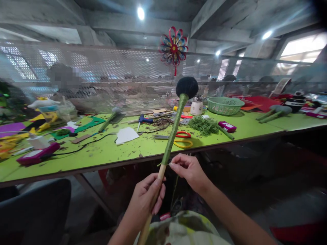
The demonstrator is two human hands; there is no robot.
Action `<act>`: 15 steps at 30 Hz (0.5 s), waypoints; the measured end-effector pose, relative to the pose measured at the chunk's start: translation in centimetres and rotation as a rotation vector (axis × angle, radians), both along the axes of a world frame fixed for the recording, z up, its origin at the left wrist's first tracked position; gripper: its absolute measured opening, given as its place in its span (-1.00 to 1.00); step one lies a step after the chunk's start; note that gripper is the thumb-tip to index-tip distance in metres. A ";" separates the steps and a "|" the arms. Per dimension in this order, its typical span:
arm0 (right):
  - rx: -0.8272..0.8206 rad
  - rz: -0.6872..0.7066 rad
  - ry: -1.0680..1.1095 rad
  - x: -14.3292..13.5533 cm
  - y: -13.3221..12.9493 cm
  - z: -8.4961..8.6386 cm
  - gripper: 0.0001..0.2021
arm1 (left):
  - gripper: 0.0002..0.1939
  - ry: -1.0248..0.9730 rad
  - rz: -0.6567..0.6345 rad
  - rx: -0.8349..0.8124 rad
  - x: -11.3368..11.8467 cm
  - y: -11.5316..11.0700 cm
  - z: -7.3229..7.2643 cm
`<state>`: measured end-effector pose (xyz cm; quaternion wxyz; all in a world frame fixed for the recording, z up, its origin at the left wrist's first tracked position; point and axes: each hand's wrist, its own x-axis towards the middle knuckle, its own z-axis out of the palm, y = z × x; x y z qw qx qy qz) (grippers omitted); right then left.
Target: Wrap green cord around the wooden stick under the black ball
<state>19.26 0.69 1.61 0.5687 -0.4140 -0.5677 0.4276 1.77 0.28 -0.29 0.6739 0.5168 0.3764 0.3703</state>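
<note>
My left hand [147, 196] grips the bare wooden lower part of a long stick [174, 131] that tilts up and to the right. Green yarn wraps the stick's upper length, and a round black fuzzy ball [187, 87] tops it. My right hand [188, 169] pinches a thin green yarn strand [174, 190] right beside the lower end of the wrapping, and the strand hangs down toward my lap. Both hands are held in front of the green table [107, 153].
On the table lie scissors with red and yellow handles [178, 139], a heap of green yarn [204, 125], a green basket [225, 105], white paper [126, 135], a pink box [37, 154], and other finished sticks [274, 113]. A mesh screen stands behind it, with a person beyond.
</note>
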 end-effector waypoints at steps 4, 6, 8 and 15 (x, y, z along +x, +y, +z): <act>-0.009 0.016 0.045 0.0 -0.2 -0.5 -0.77 | -0.68 -0.009 -0.040 -0.044 0.1 -0.1 0.0; -0.026 0.037 0.092 -0.2 -0.2 -0.9 -0.77 | -0.69 -0.020 -0.062 -0.042 0.3 -0.1 0.2; -0.042 0.053 0.158 -0.5 -0.1 -1.2 -0.77 | -0.70 -0.034 -0.064 -0.049 0.4 0.0 0.5; -0.043 0.127 0.272 -0.7 0.6 -1.6 -0.72 | -0.75 -0.107 -0.153 -0.065 0.1 -0.1 0.8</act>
